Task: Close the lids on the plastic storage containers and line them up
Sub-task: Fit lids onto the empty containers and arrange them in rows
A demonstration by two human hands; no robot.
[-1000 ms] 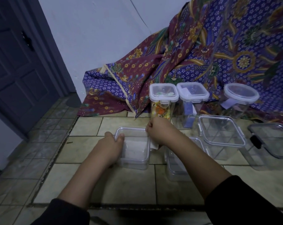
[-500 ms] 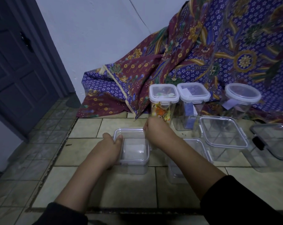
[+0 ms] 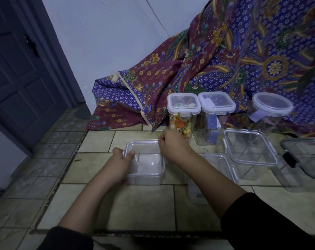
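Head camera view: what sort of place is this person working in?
Probably a room in a home, with the work done down on the floor. It shows a tiled floor, a panelled door, and a patterned batik cloth draped against a plain wall.

Dim, cool indoor light; wide-angle view with bent edges.

Flat bluish cast, no single source evident. Door (image 3: 21,73) at left sinks near black and its frame bows. Floor tiles (image 3: 140,201) mid-grey-green with soft, weak shadows under both forearms. Faint sheen on clear container lids (image 3: 250,148). Patterned cloth (image 3: 225,56) keeps colour and detail. Black sleeves (image 3: 265,224) lose all texture. Centre fairly sharp; corners soft.
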